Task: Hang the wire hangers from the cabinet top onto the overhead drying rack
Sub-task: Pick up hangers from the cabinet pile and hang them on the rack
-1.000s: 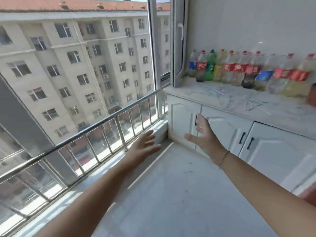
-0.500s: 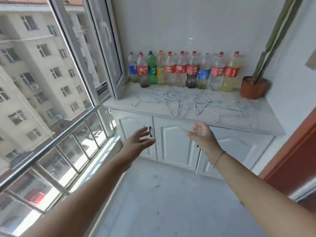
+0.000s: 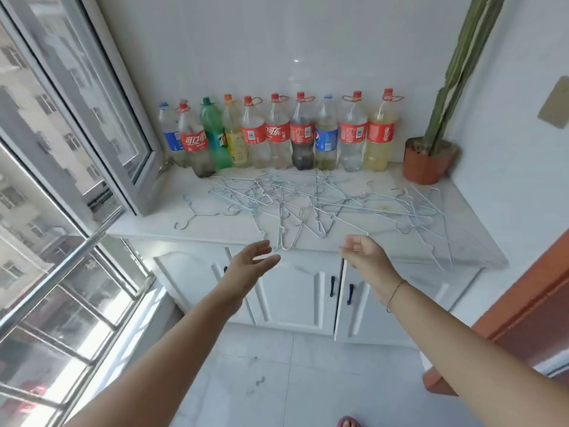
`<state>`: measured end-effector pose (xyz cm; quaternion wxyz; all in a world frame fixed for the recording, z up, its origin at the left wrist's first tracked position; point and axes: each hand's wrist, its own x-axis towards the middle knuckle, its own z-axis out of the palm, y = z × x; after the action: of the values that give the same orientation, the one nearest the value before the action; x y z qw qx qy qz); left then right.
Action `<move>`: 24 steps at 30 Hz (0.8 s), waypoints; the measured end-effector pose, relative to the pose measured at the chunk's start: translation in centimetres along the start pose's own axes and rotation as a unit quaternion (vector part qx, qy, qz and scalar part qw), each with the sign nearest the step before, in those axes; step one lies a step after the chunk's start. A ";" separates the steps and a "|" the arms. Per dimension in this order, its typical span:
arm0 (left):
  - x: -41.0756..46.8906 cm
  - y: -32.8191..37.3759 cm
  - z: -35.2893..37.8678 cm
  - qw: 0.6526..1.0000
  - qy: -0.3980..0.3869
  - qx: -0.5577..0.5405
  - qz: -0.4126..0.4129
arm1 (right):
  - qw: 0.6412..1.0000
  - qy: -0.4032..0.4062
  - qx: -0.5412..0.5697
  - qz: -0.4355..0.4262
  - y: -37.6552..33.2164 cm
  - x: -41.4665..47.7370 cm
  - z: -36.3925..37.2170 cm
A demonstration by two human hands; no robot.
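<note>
Several thin silver wire hangers [image 3: 311, 204] lie tangled across the white marble cabinet top [image 3: 147, 223]. One hanger [image 3: 197, 215] lies apart at the left. Both my arms reach toward the cabinet's front edge. My left hand [image 3: 251, 261] is open, palm turned right, just below the edge. My right hand [image 3: 366, 257] has loosely curled fingers and holds nothing, close to the nearest hangers. The overhead drying rack is out of view.
A row of several plastic drink bottles [image 3: 277, 134] stands along the back wall. A potted cactus [image 3: 431, 155] stands at the right corner. An open window sash [image 3: 101, 97] juts over the cabinet's left end. A railing [image 3: 55, 272] runs left; an orange door frame [image 3: 523, 303] stands right.
The view swung right from the window to face the cabinet and drew closer. Both hands moved up toward the cabinet's front edge, still holding nothing.
</note>
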<state>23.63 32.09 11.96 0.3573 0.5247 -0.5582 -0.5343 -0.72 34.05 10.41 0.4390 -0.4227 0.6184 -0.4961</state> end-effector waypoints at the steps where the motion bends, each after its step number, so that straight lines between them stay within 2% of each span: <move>1: 1.9 0.0 0.2 1.000 0.008 -0.001 -0.004 | 1.000 -0.009 -0.001 0.004 0.0 2.0 0.1; 6: 10.3 -0.1 0.9 0.998 0.052 -0.017 -0.028 | 0.996 -0.061 0.023 0.058 -0.1 11.4 1.2; 13: 17.7 -2.0 -0.6 0.990 0.104 -0.036 -0.086 | 0.980 -0.126 0.085 0.127 -0.1 20.7 4.4; 20: 27.5 -2.0 -4.1 0.984 0.129 -0.068 -0.104 | 0.959 -0.139 0.164 0.186 0.2 28.9 8.8; 24: 34.6 -2.2 -6.2 0.982 0.124 -0.089 -0.113 | 0.934 -0.128 0.221 0.251 1.3 34.2 11.3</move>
<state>23.29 -2.46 5.27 0.4065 0.6129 -0.3968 -0.5493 1.27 -1.27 3.51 0.7069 -0.2060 0.5178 -0.4356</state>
